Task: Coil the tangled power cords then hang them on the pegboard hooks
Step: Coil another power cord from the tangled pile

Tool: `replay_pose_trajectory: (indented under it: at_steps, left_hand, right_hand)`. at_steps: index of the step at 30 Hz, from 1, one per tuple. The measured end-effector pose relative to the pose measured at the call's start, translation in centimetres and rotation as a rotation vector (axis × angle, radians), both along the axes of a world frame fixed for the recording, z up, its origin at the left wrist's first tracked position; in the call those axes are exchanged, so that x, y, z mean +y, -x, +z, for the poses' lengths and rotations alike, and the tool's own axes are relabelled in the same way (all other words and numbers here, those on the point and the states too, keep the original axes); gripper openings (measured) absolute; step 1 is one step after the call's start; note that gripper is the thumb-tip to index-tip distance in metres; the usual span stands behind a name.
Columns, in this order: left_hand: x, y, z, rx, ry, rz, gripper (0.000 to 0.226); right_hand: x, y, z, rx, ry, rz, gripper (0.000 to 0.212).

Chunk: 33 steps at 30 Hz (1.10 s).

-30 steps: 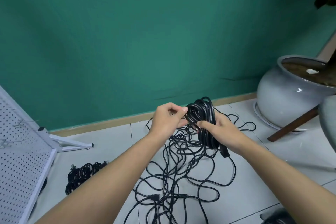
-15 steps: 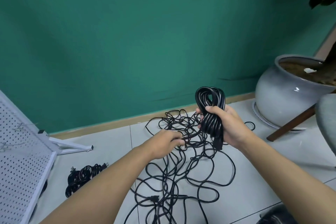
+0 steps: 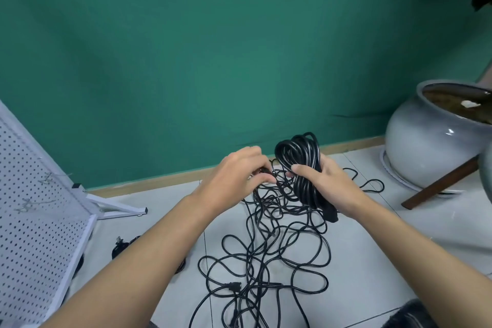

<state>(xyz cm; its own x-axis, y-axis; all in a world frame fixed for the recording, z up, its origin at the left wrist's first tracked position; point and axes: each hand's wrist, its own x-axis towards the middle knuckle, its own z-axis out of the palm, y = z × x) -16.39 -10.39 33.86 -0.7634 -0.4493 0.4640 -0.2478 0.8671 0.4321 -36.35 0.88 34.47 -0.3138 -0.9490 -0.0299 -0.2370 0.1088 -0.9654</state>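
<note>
Black cord wound into a thick coil (image 3: 299,165) stands upright in the right hand (image 3: 328,186), whose fingers and thumb wrap round its middle. A plug end (image 3: 331,214) sticks out below the heel of that hand. Just to the left, the two hands almost meeting, the left hand (image 3: 234,178) has its fingers curled and pinches a loose strand (image 3: 263,170) beside the coil. Below and between both hands the tangle (image 3: 266,253) of cord sprawls over the pale floor tiles (image 3: 359,261). Far out past the left hand leans the white pegboard (image 3: 34,234), with a few wire hooks (image 3: 28,204) on it. A small black bundle (image 3: 119,246) lies at its foot, partly hidden by the left forearm. Beyond the right hand a grey pot (image 3: 420,146) stands near the green wall (image 3: 213,48).
</note>
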Motion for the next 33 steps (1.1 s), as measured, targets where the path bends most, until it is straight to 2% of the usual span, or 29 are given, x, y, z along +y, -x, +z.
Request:
replay_pose_trajectory:
  at_steps: [5,7,12,16,18,20,22,25,27,30,33]
  left_hand:
    - [0.5,-1.3,1.3,0.131,-0.065,0.022,0.038]
    - [0.7,-1.6,1.4,0.179,-0.057,0.026,0.043]
    - [1.2,-1.7,1.9,0.231,-0.036,0.025,0.041]
    - [1.2,-1.7,2.2,0.229,-0.143,0.013,0.036]
    - [1.0,-1.5,2.1,0.233,-0.191,0.017,0.036]
    - [0.9,-1.4,1.9,0.232,-0.197,0.026,0.039]
    - [1.0,-1.3,1.8,0.184,-0.211,0.042,0.05]
    - [0.9,-1.2,1.5,0.022,-0.337,-0.002,0.072]
    - [0.7,-1.1,0.9,-0.042,-0.417,-0.048,0.069]
    - [0.4,-1.0,0.4,-0.069,-0.409,-0.022,0.053]
    - [0.0,-1.2,0.2,-0.099,-0.44,0.011,0.045]
  right_hand:
    - [0.1,-1.5,0.1,-0.051,-0.061,0.274,0.011]
    - [0.1,-1.8,-0.1,-0.106,-0.114,0.345,0.022]
    - [0.2,-1.4,-0.2,-0.412,-0.203,0.425,0.035]
    - [0.1,-1.6,-0.2,-0.471,-0.241,0.453,0.041]
    - [0.0,-1.7,-0.4,-0.427,-0.251,0.455,0.045]
    - [0.1,-2.0,-0.3,-0.288,-0.249,0.467,0.048]
    - [0.3,-2.3,-0.1,-0.126,-0.237,0.479,0.047]
    - [0.5,-2.5,0.0,-0.001,-0.218,0.489,0.034]
    - [0.5,-2.6,-0.1,0.056,-0.217,0.503,0.029]
    - [0.3,-2.8,-0.6,0.101,-0.238,0.49,0.016]
    - [0.3,-3.2,-0.8,0.154,-0.273,0.454,0.025]
